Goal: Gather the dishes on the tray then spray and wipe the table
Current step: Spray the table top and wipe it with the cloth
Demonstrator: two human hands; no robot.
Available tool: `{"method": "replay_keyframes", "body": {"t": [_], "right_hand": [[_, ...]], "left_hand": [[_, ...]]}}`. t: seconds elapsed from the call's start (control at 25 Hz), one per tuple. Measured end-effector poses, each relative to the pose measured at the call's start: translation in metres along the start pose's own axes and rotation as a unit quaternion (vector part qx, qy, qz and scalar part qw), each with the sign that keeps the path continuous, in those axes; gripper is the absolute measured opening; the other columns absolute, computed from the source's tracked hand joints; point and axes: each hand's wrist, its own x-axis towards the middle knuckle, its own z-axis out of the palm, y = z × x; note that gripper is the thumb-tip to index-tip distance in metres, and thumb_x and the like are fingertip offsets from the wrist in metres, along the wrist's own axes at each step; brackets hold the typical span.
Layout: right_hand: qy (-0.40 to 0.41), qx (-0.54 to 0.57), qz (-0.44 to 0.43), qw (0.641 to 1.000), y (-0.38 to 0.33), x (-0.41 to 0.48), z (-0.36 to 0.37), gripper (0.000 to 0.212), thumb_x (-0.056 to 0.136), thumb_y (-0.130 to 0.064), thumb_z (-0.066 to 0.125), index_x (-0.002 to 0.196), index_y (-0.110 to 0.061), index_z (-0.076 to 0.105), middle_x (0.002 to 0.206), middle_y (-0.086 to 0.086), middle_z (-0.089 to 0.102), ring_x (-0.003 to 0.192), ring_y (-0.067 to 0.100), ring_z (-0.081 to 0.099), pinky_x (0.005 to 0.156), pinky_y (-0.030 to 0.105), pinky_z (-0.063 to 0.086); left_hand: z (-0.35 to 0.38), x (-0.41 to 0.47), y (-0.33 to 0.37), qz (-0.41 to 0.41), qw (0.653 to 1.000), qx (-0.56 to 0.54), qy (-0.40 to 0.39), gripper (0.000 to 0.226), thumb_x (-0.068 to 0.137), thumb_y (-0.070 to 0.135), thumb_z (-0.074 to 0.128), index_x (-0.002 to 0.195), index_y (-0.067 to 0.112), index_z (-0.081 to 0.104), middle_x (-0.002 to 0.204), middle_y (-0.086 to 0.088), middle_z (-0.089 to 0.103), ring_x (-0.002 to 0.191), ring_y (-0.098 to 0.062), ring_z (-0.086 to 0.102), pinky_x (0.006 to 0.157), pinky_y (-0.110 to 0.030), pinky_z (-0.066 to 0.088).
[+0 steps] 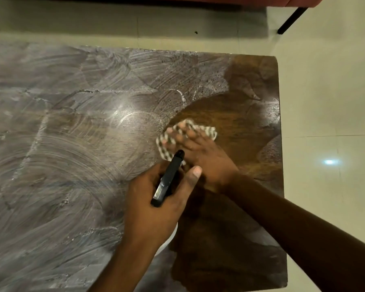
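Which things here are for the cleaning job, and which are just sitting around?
For the job: spray bottle in left hand; checked cloth under right hand; table.
Just around: black furniture leg; dark speck on the floor.

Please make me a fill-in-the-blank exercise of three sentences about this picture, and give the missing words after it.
1. The right hand presses a checkered ____ onto the table.
2. The left hand grips a spray bottle whose head is ____.
3. Pale streaks cover the table to the ____ of the right hand.

Missing words: cloth; black; left.
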Motion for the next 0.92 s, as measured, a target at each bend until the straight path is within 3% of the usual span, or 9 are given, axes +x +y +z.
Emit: {"method": "replay_keyframes", "body": {"t": [0.08, 0.2, 0.32, 0.4, 0.48, 0.56, 0.68, 0.8, 0.92], "right_hand": [[-0.035, -0.038, -0.098, 0.994, 0.029, -0.004, -0.015, 0.069, 0.103, -0.028, 0.055, 0.167, -0.032, 0.031, 0.179, -0.005, 0.013, 0.167, 0.021, 0.000, 0.134, 0.049, 0.007], [0.056, 0.001, 0.133, 0.990, 0.085, 0.006, -0.042, 0.066, 0.101, -0.029, 0.046, 0.166, -0.032, 0.033, 0.176, -0.002, 0.019, 0.165, 0.028, 0.013, 0.132, 0.055, 0.019], [0.210, 0.113, 0.379, 0.894, 0.114, 0.044, -0.073, 0.069, 0.095, -0.027, 0.040, 0.164, -0.029, 0.039, 0.176, 0.004, 0.026, 0.165, 0.031, 0.012, 0.132, 0.056, 0.019], [0.233, 0.133, 0.426, 0.864, 0.093, 0.072, -0.074, 0.066, 0.100, -0.024, 0.044, 0.165, -0.028, 0.037, 0.176, 0.005, 0.026, 0.165, 0.032, 0.011, 0.133, 0.056, 0.014], [0.173, 0.111, 0.339, 0.918, 0.050, 0.080, -0.060, 0.064, 0.103, -0.022, 0.048, 0.165, -0.025, 0.034, 0.175, 0.007, 0.026, 0.165, 0.032, 0.011, 0.134, 0.056, 0.010], [0.058, 0.051, 0.119, 0.990, 0.015, 0.068, -0.039, 0.066, 0.104, -0.024, 0.048, 0.167, -0.025, 0.029, 0.177, 0.004, 0.018, 0.165, 0.027, 0.000, 0.135, 0.050, -0.001], [-0.051, -0.051, -0.079, 0.994, 0.047, 0.047, -0.038, 0.065, 0.103, -0.034, 0.038, 0.167, -0.031, 0.027, 0.177, 0.000, 0.019, 0.166, 0.024, 0.005, 0.135, 0.046, 0.003], [0.074, 0.008, 0.190, 0.979, 0.106, 0.051, -0.058, 0.070, 0.097, -0.036, 0.032, 0.166, -0.033, 0.025, 0.175, 0.005, 0.026, 0.164, 0.031, 0.016, 0.132, 0.059, 0.019], [0.205, 0.098, 0.427, 0.875, 0.129, 0.080, -0.088, 0.074, 0.092, -0.033, 0.034, 0.166, -0.034, 0.031, 0.177, 0.004, 0.023, 0.165, 0.032, 0.009, 0.133, 0.058, 0.014]], "left_hand": [[-0.002, 0.009, 0.003, 0.006, 1.000, 0.006, 0.001, 0.042, 0.088, 0.051, 0.078, 0.069, 0.016, 0.065, 0.054, 0.005, 0.056, 0.050, -0.007, 0.053, 0.052, -0.015, 0.041], [-0.008, 0.017, 0.007, 0.001, 1.000, 0.003, 0.006, 0.055, 0.087, 0.050, 0.078, 0.061, 0.009, 0.052, 0.053, -0.008, 0.044, 0.046, -0.016, 0.044, 0.050, -0.017, 0.037], [-0.013, 0.025, 0.011, 0.007, 1.000, -0.009, -0.006, 0.044, 0.086, 0.050, 0.079, 0.069, 0.013, 0.064, 0.058, -0.010, 0.054, 0.053, -0.026, 0.054, 0.052, -0.018, 0.042], [-0.015, 0.029, 0.012, 0.007, 1.000, -0.019, -0.005, 0.034, 0.086, 0.049, 0.081, 0.077, 0.018, 0.071, 0.060, -0.010, 0.057, 0.054, -0.028, 0.056, 0.052, -0.021, 0.043], [-0.017, 0.033, 0.013, 0.013, 1.000, -0.013, -0.002, 0.033, 0.087, 0.049, 0.081, 0.076, 0.019, 0.071, 0.058, -0.010, 0.056, 0.052, -0.027, 0.053, 0.051, -0.022, 0.041], [-0.018, 0.039, 0.014, 0.018, 1.000, -0.002, 0.002, 0.039, 0.089, 0.049, 0.080, 0.068, 0.019, 0.065, 0.053, -0.003, 0.051, 0.047, -0.015, 0.048, 0.051, -0.021, 0.039], [-0.020, 0.046, 0.016, 0.015, 1.000, -0.007, 0.019, 0.052, 0.090, 0.044, 0.079, 0.056, 0.021, 0.047, 0.048, 0.002, 0.040, 0.044, -0.009, 0.040, 0.049, -0.017, 0.034], [-0.025, 0.050, 0.014, 0.012, 0.999, -0.029, 0.009, 0.048, 0.090, 0.042, 0.080, 0.063, 0.009, 0.058, 0.053, -0.011, 0.048, 0.048, -0.027, 0.047, 0.051, -0.018, 0.038], [-0.029, 0.049, 0.013, 0.017, 1.000, -0.020, 0.011, 0.039, 0.087, 0.050, 0.080, 0.076, 0.014, 0.070, 0.058, -0.013, 0.055, 0.047, -0.023, 0.049, 0.049, -0.021, 0.039]]}}
